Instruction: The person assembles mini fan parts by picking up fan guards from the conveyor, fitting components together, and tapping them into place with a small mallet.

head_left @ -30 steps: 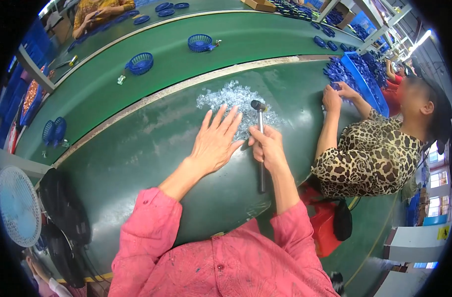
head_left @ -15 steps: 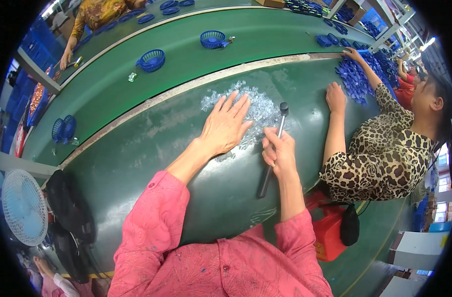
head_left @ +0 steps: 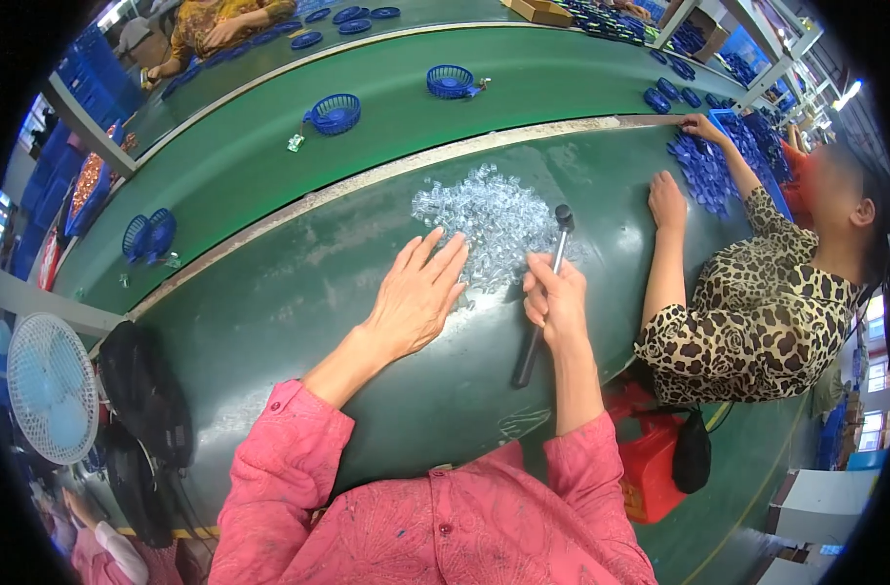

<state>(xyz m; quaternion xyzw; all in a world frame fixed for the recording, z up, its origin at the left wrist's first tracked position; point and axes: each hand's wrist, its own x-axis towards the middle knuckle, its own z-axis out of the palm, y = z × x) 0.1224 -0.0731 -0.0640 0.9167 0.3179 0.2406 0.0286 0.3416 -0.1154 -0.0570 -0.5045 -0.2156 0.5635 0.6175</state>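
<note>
A heap of small clear plastic pieces (head_left: 494, 210) lies spread on the green table. My left hand (head_left: 415, 297) rests flat at the heap's near left edge, fingers stretched and slightly apart, its fingertips touching the nearest pieces. Nothing shows in its grip, though what lies under the palm is hidden. At the heap's near right side, my right hand (head_left: 559, 300) is closed around a small hammer (head_left: 564, 234) with a black head, a silvery shaft and a dark handle. Its head points away from me, beside the heap, and the handle end sticks out below my hand.
Beyond a pale ledge (head_left: 367, 187), a green conveyor belt (head_left: 240, 151) carries blue round basket-like parts (head_left: 335, 114). To my right, a co-worker (head_left: 757, 312) reaches toward a pile of blue pieces (head_left: 706, 175). A white fan (head_left: 52, 385) and black bag (head_left: 142, 390) stand left.
My left hand has drawn back from on top of the heap to its near edge. The blue baskets have shifted right along the belt. My right hand still holds the hammer.
</note>
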